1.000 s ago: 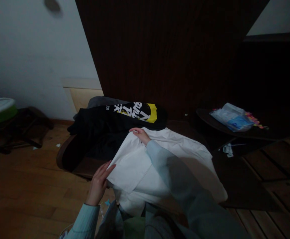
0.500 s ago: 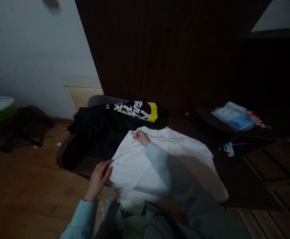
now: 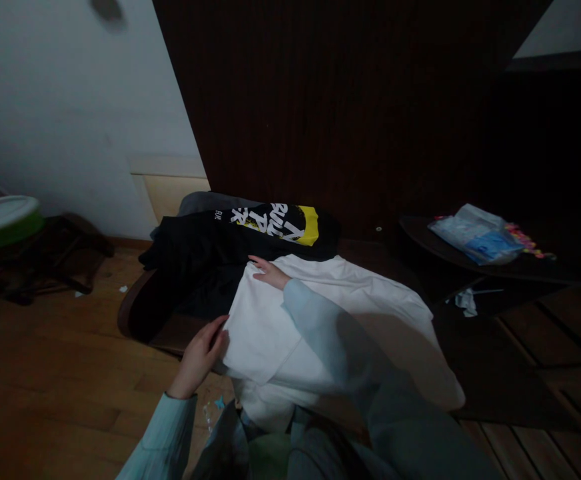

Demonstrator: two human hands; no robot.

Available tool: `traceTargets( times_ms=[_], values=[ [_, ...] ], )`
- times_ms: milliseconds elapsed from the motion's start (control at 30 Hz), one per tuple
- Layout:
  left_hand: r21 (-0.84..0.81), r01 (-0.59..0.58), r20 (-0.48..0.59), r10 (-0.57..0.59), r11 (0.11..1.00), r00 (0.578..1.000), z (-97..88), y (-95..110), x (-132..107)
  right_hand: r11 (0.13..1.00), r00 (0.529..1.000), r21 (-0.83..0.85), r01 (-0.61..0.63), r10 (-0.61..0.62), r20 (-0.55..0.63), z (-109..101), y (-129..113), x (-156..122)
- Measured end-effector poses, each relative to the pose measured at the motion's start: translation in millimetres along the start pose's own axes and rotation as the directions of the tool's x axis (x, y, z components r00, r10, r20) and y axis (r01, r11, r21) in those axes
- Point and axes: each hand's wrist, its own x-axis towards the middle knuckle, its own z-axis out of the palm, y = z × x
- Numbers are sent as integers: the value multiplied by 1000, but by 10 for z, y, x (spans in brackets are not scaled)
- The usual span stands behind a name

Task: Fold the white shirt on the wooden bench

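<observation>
A white garment (image 3: 265, 327) lies spread over a dark wooden bench and hangs over its front edge beside my knees. My right hand (image 3: 271, 273) rests on its upper left corner, fingers stretched out towards the left. At the garment's left edge is my left hand (image 3: 198, 360), thumb and fingers apart, fingertips touching the cloth. Behind the white cloth lies a folded black garment (image 3: 200, 243) with white lettering and a yellow patch.
The bench's rounded dark end (image 3: 129, 313) shows at the left. On a dark curved shelf (image 3: 420, 233) to the right lies a plastic packet (image 3: 480, 237). A green tub with a white lid (image 3: 10, 220) sits on a dark stool (image 3: 70, 247) at the far left.
My right hand has gone from pinching the cloth to lying with fingers extended, a little further left. The garment's upper left corner is spread flatter. My left hand stays at the edge.
</observation>
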Motion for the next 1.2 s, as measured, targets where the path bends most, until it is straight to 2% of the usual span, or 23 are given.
traceTargets(
  times_ms=[167,300,400,500,667,800,900,1000,1067,1100,1167,1200],
  values=[
    [191,9,92,-27,982,995,-118,190,359,955,996,-284,-85,75,-46,-53,-32,-120],
    [440,3,210,-106,898,972,-179,411,695,801,988,-580,-152,137,-70,-243,-118,-423],
    [549,-5,210,-132,836,969,-145,519,969,694,974,-687,-218,197,-110,-360,-159,-675],
    [557,54,133,-153,829,979,-41,560,1222,620,963,-741,-256,228,-141,-404,-164,-848],
    [506,133,10,-160,852,987,137,549,1391,637,976,-740,-216,164,-143,-412,-104,-985],
    [452,152,-89,-125,879,988,241,491,1319,694,980,-696,-182,76,-181,-391,-34,-1043],
    [421,158,-158,-100,893,982,296,439,1254,738,986,-662,-130,27,-164,-401,-30,-1067],
    [406,122,-151,-65,906,986,314,397,1223,793,981,-603,-86,-39,-192,-574,-69,-1092],
    [398,95,-131,-46,912,990,313,372,1220,790,942,-603,-109,-111,-316,-818,-88,-1120],
    [394,84,-126,-36,915,991,312,359,1222,768,906,-625,-139,-156,-393,-969,-89,-1137],
    [388,76,-134,-25,919,991,313,333,1230,677,812,-693,-249,-245,-530,-1286,-68,-1176],
    [384,78,-141,-25,920,990,314,320,1234,622,784,-712,-325,-244,-571,-1434,-48,-1195]
  ],
)
